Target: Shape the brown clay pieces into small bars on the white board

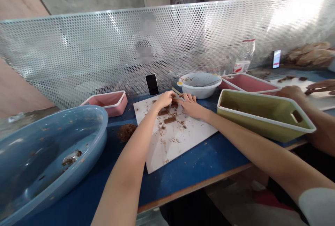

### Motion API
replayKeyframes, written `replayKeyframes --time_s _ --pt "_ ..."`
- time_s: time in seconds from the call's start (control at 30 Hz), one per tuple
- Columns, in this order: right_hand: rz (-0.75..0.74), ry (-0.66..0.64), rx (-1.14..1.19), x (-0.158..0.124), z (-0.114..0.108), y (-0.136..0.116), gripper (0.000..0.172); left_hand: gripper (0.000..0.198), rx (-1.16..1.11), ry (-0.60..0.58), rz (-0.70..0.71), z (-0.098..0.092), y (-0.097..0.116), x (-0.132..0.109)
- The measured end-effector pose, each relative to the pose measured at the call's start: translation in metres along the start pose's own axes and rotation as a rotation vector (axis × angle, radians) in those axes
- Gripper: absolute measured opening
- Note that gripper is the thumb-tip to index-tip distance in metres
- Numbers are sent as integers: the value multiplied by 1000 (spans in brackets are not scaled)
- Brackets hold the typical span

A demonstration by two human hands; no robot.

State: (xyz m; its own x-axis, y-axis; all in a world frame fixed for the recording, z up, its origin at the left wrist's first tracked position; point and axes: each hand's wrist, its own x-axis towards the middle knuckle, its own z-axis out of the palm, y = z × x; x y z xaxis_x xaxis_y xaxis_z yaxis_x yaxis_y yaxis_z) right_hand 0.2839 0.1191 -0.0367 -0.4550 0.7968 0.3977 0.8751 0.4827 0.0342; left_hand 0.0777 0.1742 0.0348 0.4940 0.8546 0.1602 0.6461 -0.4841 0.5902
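A white cutting board (pixel 180 140) lies on the blue table, strewn with brown pieces (pixel 169 119) and crumbs. My left hand (pixel 164 99) is at the board's far end, fingers curled together over a brown piece (pixel 174 104). My right hand (pixel 190 105) rests beside it, fingers closed round the handle of a knife (pixel 177 92) whose tip points away toward the white bowl. Both hands meet over the same cluster of brown pieces.
A large blue basin (pixel 52 156) stands at the left, a pink tray (pixel 110 102) behind it, a phone (pixel 152 84) against the perforated screen. A white bowl (pixel 200 84), a second pink tray (pixel 246 82) and a green bin (pixel 264 114) sit right. Another person's hands (pixel 309 91) work at far right.
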Motion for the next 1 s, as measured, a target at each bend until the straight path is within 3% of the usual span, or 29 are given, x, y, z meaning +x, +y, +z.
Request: replayKeyframes --time_s 0.27,1.0 --pt "20 44 22 3 10 2 76 62 -20 9 25 3 -3 1" --pt "60 -35 96 3 -1 -7 77 64 0 55 -14 1 -7 0"
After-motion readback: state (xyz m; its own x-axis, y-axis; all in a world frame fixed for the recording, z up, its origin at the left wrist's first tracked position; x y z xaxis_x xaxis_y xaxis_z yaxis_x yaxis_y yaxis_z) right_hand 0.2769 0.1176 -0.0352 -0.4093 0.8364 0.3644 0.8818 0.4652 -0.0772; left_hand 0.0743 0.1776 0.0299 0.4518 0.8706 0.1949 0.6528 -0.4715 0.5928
